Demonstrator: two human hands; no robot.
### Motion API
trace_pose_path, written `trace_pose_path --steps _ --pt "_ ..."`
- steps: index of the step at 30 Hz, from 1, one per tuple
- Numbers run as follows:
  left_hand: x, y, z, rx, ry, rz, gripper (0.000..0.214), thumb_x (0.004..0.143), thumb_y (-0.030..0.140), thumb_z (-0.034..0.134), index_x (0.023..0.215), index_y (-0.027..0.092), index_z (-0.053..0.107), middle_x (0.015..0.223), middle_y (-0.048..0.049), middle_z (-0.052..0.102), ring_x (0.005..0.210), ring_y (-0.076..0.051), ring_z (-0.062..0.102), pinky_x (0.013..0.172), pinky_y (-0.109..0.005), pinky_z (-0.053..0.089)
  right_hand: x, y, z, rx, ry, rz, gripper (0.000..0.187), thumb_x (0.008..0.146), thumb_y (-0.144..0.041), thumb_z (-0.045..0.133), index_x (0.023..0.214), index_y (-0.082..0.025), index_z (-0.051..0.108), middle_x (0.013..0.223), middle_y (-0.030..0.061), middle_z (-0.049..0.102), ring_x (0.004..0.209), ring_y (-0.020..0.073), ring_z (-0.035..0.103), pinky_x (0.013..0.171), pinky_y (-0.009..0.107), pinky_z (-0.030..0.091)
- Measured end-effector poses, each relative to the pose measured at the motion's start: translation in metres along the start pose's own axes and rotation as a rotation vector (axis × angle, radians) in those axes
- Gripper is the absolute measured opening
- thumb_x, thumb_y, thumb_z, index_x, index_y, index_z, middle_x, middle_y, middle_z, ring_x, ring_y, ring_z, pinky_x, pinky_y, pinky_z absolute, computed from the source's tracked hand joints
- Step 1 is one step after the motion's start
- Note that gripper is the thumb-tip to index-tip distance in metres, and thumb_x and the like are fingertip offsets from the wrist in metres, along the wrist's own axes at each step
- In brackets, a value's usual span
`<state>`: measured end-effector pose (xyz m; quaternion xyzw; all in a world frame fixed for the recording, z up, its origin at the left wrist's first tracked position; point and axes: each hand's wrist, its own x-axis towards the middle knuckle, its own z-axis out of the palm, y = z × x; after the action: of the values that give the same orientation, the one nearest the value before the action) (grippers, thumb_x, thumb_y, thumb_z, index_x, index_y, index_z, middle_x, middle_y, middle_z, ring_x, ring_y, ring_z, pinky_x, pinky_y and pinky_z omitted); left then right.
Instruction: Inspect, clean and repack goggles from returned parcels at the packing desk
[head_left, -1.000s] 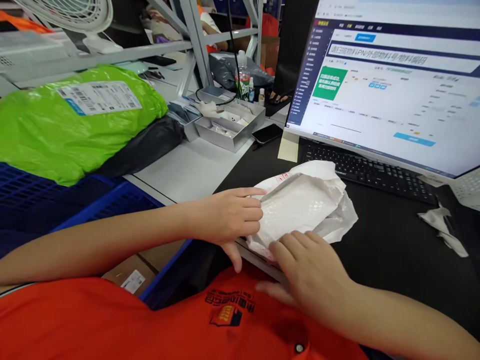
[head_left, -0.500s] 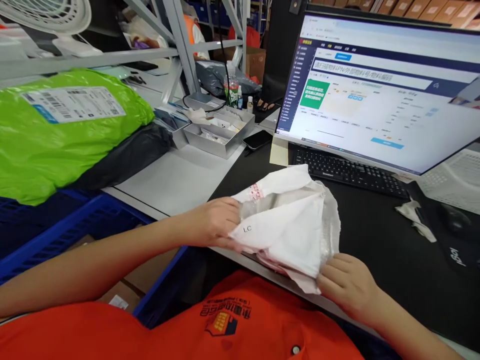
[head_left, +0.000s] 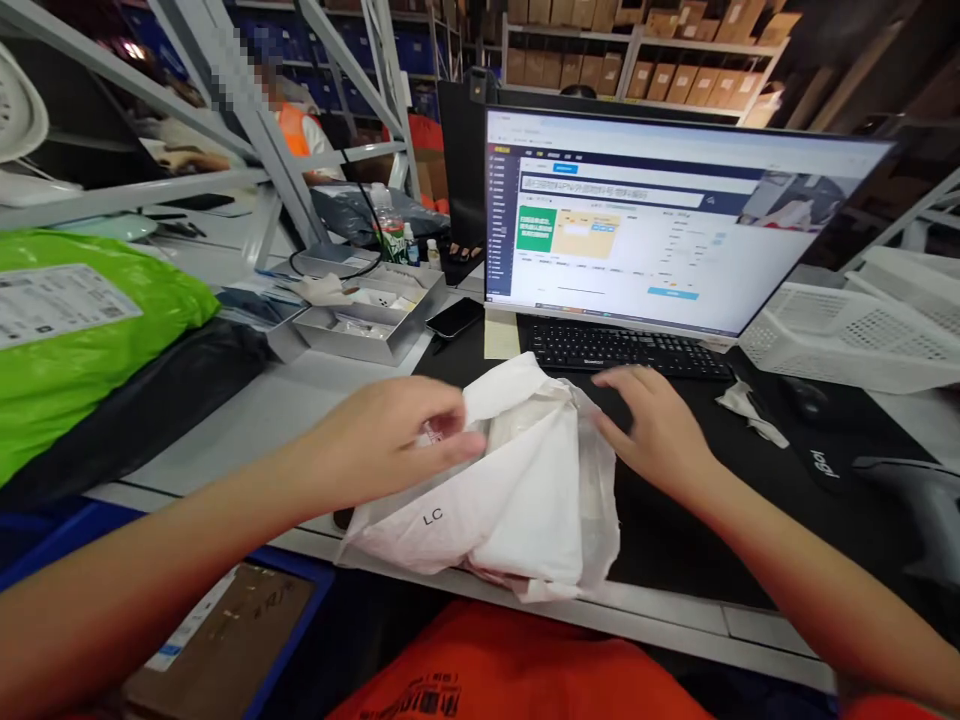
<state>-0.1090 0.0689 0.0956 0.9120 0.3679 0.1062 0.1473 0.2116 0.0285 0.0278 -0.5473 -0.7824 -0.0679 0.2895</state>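
Note:
A crumpled white plastic mailer bag (head_left: 517,490), marked "LC", lies on the black desk mat (head_left: 675,520) at the desk's front edge. My left hand (head_left: 390,440) is closed on the bag's upper left part, fingers pinching the folded top. My right hand (head_left: 652,425) rests at the bag's right edge, fingers curled against the plastic, just in front of the black keyboard (head_left: 622,348). Behind the keyboard stands a monitor (head_left: 660,225) showing a form with a green box.
A green parcel with a label (head_left: 75,330) lies on a black bag at left. A metal tray (head_left: 367,320), a phone (head_left: 454,317), bottles, a white basket (head_left: 847,335), a mouse (head_left: 802,398) and a scanner (head_left: 915,500) surround the desk. A blue crate with a cardboard box (head_left: 225,640) sits lower left.
My right hand moved from the bag's lower right corner up to its right edge near the keyboard. My left hand shifted onto the bag's top. The view tilted upward.

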Motion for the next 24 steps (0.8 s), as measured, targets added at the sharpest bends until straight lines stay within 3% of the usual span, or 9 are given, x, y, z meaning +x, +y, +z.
trace_pose_path --steps 2,5,7,10,13,15,18,21,24 --pt "0.029 0.041 0.001 0.148 -0.061 0.040 0.052 0.090 0.068 0.048 0.085 0.020 0.066 0.088 -0.0070 0.071 0.078 -0.024 0.065 0.064 -0.031 0.043 0.037 0.010 0.015 0.037 -0.267 0.094 0.037 0.086 -0.020 0.066 0.122 -0.012 0.065 0.127 0.0194 0.064 0.117 0.0335 0.059 0.099 0.045 0.047" --pt "0.067 0.079 0.024 0.408 -0.169 -0.005 0.064 0.081 0.072 0.061 0.107 0.014 0.066 0.100 -0.0179 0.073 0.087 -0.034 0.070 0.066 -0.036 0.047 0.071 0.016 0.036 0.136 -0.443 0.083 0.034 0.085 -0.010 0.061 0.117 -0.017 0.071 0.105 0.0075 0.075 0.092 0.0202 0.068 0.082 0.027 0.051" --pt "0.085 0.082 0.043 0.516 -0.214 -0.074 0.059 0.083 0.058 0.068 0.113 0.008 0.065 0.098 -0.0223 0.073 0.087 -0.035 0.071 0.067 -0.036 0.048 0.077 0.014 0.043 0.170 -0.451 0.073 0.029 0.088 -0.009 0.057 0.110 -0.019 0.073 0.097 0.0037 0.076 0.085 0.0160 0.068 0.077 0.022 0.048" --pt "0.096 0.060 0.055 0.510 -0.230 -0.068 0.029 0.094 0.034 0.057 0.107 0.011 0.068 0.094 -0.0191 0.075 0.089 -0.032 0.072 0.066 -0.033 0.045 0.067 0.013 0.043 0.187 -0.394 0.125 0.022 0.094 -0.016 0.054 0.104 -0.017 0.075 0.096 0.0064 0.077 0.080 0.0169 0.067 0.072 0.023 0.045" --pt "0.085 0.027 0.041 0.432 -0.183 -0.040 0.026 0.097 0.026 0.045 0.089 0.019 0.068 0.088 -0.0114 0.075 0.082 -0.027 0.071 0.061 -0.031 0.039 0.044 0.021 0.040 0.204 -0.318 0.195 0.022 0.097 -0.022 0.052 0.096 -0.017 0.074 0.092 0.0079 0.076 0.078 0.0187 0.066 0.069 0.026 0.043" --pt "0.067 0.005 0.027 0.339 -0.139 -0.076 0.031 0.098 0.032 0.043 0.075 0.020 0.059 0.074 -0.0061 0.070 0.069 -0.023 0.066 0.057 -0.029 0.035 0.025 0.029 0.038 0.222 -0.267 0.247 0.026 0.100 -0.023 0.048 0.090 -0.017 0.072 0.087 0.0069 0.075 0.076 0.0189 0.066 0.068 0.026 0.042" --pt "0.033 -0.020 0.015 0.152 -0.108 -0.072 0.039 0.099 0.044 0.040 0.070 0.021 0.050 0.066 0.0003 0.063 0.062 -0.017 0.060 0.056 -0.026 0.033 0.000 0.039 0.035 0.260 -0.205 0.310 0.029 0.101 -0.025 0.044 0.087 -0.018 0.069 0.078 0.0036 0.072 0.071 0.0177 0.065 0.065 0.026 0.041" --pt "0.002 -0.030 0.016 0.019 -0.122 -0.028 0.044 0.100 0.049 0.038 0.068 0.020 0.046 0.063 0.0023 0.057 0.059 -0.015 0.055 0.056 -0.025 0.033 -0.016 0.040 0.027 0.296 -0.179 0.319 0.027 0.102 -0.030 0.044 0.091 -0.021 0.067 0.077 0.0011 0.071 0.070 0.0172 0.064 0.065 0.026 0.041" --pt "-0.017 -0.029 0.022 -0.034 -0.090 0.046 0.042 0.101 0.042 0.039 0.065 0.020 0.042 0.060 0.0032 0.050 0.055 -0.012 0.049 0.055 -0.024 0.033 -0.023 0.036 0.020 0.334 -0.154 0.300 0.025 0.102 -0.030 0.044 0.096 -0.022 0.068 0.083 0.0013 0.072 0.073 0.0179 0.065 0.067 0.027 0.043"
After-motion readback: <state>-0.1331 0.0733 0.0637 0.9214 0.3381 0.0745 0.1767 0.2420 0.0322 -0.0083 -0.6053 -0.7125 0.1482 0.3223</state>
